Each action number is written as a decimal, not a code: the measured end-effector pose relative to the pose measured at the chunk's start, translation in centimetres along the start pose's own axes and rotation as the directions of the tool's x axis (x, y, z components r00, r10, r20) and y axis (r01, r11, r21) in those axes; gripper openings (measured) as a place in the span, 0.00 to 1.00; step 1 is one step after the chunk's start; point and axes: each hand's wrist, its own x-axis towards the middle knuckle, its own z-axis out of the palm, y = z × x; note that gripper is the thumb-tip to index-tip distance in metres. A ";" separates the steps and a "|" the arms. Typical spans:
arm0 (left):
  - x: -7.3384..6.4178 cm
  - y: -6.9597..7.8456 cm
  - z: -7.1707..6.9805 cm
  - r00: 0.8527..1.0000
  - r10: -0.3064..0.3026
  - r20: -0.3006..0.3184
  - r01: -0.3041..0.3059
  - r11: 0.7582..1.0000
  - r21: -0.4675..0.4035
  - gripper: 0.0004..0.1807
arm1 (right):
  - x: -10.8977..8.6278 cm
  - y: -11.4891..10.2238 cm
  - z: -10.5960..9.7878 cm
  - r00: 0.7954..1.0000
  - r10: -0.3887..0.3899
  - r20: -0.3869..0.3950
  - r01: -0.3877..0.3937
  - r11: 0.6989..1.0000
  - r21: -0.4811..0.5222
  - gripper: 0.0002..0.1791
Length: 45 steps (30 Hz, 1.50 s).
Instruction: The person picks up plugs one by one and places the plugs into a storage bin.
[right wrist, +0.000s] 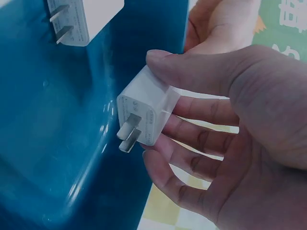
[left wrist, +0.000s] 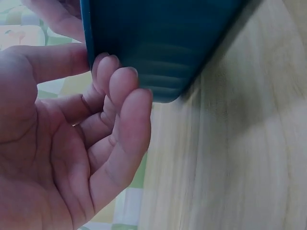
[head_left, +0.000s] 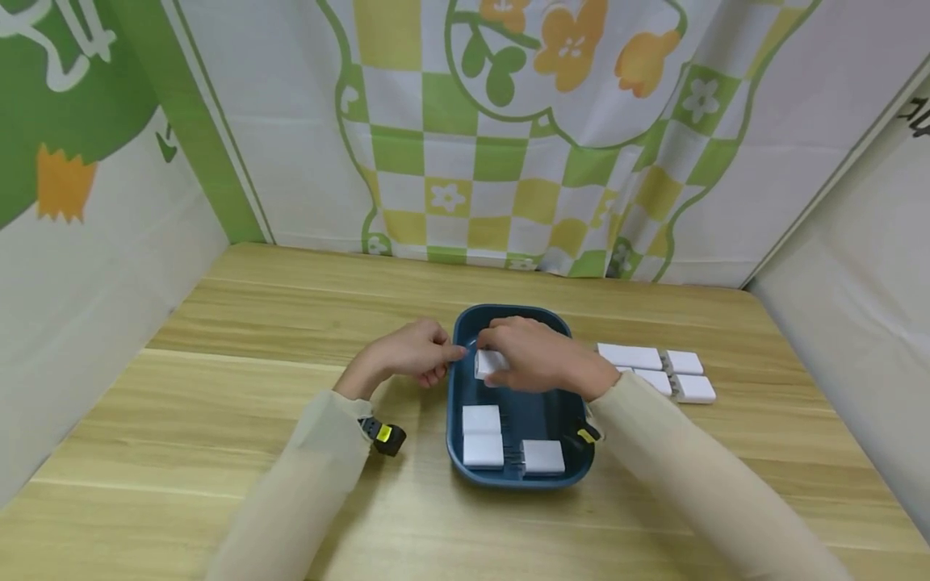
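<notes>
My right hand (head_left: 536, 355) grips a white plug-in charger (right wrist: 144, 96) over the far part of a dark blue tray (head_left: 545, 407). The right wrist view shows the charger between thumb and fingers, its two flat metal prongs pointing away from the palm. At the tray's left side, my left hand (head_left: 414, 353) pinches the rim, the thumb on top and curled fingertips against the outer wall. Inside, near the front, two white chargers (head_left: 483, 450) lie side by side at the left. Another charger (head_left: 543, 457) lies to their right, its prongs facing theirs.
Right of the tray, several more white chargers (head_left: 693, 389) lie in rows on the wooden table (head_left: 276, 323), partly hidden by my right forearm. A patterned green and white cloth (head_left: 450, 161) hangs behind the table's far edge, with more cloth at both sides.
</notes>
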 end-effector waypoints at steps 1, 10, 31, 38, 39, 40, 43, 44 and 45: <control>0.0 0.1 0.0 1.000 0.000 0.001 0.000 1.000 0.001 0.22 | 0.2 0.0 0.0 1.000 0.001 0.012 -0.001 1.000 0.001 0.25; 0.4 -0.1 0.4 0.999 0.033 -0.037 -0.033 0.999 -0.007 0.22 | 1.5 0.3 0.6 0.998 0.012 0.069 -0.013 1.000 0.010 0.26; 0.8 -0.2 1.1 0.995 -0.026 -0.096 0.016 0.995 -0.102 0.23 | 2.3 1.1 2.5 0.985 0.104 0.139 -0.112 0.993 0.048 0.23; 1.1 -0.3 1.1 0.993 -0.036 -0.108 0.025 0.995 -0.102 0.23 | 2.3 1.3 2.7 0.988 0.086 0.125 -0.095 0.993 0.073 0.23; 1.0 -0.3 1.1 0.993 -0.039 -0.108 0.028 0.994 -0.104 0.23 | 2.3 1.4 2.7 0.989 0.085 0.124 -0.094 0.993 0.074 0.23; 1.0 -0.2 1.1 0.993 -0.041 -0.106 0.030 0.994 -0.107 0.23 | 2.3 1.4 2.7 0.989 0.085 0.124 -0.095 0.993 0.073 0.23; 1.0 -0.2 1.1 0.994 -0.043 -0.105 0.032 0.993 -0.111 0.23 | 2.3 1.4 2.7 0.988 0.089 0.127 -0.098 0.993 0.069 0.23; 1.0 -0.3 1.0 0.994 -0.041 -0.104 0.030 0.993 -0.111 0.22 | 2.3 1.4 2.7 0.987 0.091 0.130 -0.099 0.993 0.062 0.23; 1.0 -0.2 1.0 0.994 -0.042 -0.103 0.030 0.993 -0.112 0.22 | 2.3 1.4 2.7 0.987 0.091 0.132 -0.099 0.993 0.056 0.24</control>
